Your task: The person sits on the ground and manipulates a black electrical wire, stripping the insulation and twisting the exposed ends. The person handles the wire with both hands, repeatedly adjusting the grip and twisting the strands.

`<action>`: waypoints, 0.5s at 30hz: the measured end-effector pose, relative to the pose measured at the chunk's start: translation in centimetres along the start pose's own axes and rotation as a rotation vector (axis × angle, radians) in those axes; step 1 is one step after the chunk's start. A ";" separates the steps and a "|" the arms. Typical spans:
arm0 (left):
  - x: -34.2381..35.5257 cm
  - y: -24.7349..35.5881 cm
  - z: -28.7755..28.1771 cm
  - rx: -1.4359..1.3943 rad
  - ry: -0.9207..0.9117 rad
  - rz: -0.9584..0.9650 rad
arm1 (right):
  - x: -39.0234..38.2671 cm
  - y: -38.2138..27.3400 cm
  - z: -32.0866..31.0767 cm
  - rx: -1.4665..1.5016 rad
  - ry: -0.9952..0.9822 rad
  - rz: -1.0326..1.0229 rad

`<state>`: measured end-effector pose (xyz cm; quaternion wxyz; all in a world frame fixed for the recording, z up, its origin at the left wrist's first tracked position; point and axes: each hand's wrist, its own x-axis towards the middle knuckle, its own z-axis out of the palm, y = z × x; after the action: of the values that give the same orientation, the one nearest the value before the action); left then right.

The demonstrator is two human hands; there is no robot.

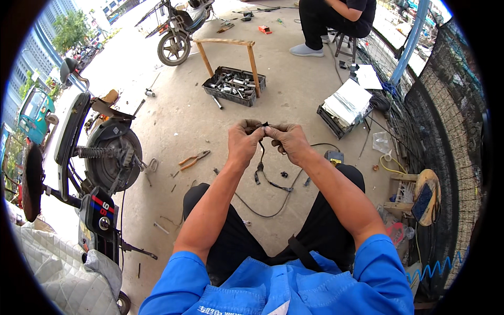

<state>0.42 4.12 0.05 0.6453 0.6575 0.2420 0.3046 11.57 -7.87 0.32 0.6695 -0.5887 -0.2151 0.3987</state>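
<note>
Black cable [261,157], pinched at its top end between the closed fingers of left hand [243,143] and right hand [287,143], hangs above the knees; orange-handled pliers [193,159] lie on concrete beyond, then a parts crate [234,85].

Wearer: bright blue short-sleeve work shirt, sleeves ending above the elbows, pale lettering on the chest edge. Black trousers, dark strap across the lap. Forearms bare. Left hand [242,143] and right hand [290,143] ungloved, no watch or rings visible.
</note>
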 end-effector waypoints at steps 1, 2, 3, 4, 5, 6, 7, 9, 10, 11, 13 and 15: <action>0.1 -0.1 0.0 -0.016 -0.018 0.010 | 0.1 0.1 0.0 0.004 0.008 -0.017; 0.1 -0.2 0.0 -0.032 -0.035 0.020 | 0.2 0.2 0.0 0.009 0.015 -0.035; 0.1 -0.3 0.0 -0.029 -0.037 0.023 | 0.1 0.1 -0.1 0.001 0.020 -0.048; -0.1 -0.1 0.1 -0.026 -0.039 0.025 | -0.1 0.1 -0.1 -0.006 0.025 -0.061; -0.2 0.0 0.2 -0.022 -0.041 0.028 | -0.1 0.1 -0.1 -0.012 0.031 -0.074; -0.1 0.0 0.2 -0.001 -0.033 0.028 | 0.0 0.2 -0.1 -0.016 0.046 -0.082; 0.0 0.1 0.2 0.020 -0.023 0.029 | 0.2 0.4 -0.1 -0.020 0.059 -0.089; -0.1 0.3 0.1 0.042 -0.008 0.017 | 0.4 0.6 -0.1 -0.027 0.073 -0.092; -0.2 0.6 0.1 0.044 -0.002 0.007 | 0.5 0.7 -0.1 -0.031 0.073 -0.090; -0.2 0.8 0.1 0.045 0.004 -0.003 | 0.6 0.6 0.0 -0.034 0.073 -0.089; 0.0 0.6 0.0 0.072 0.018 -0.009 | 0.4 0.5 0.2 -0.044 0.071 -0.078; 0.1 0.6 -0.2 0.091 0.024 -0.011 | 0.4 0.4 0.6 -0.041 0.063 -0.076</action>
<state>0.31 4.31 0.66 0.6135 0.6811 0.2671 0.2974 11.26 -7.24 -0.01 0.6784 -0.6058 -0.2241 0.3500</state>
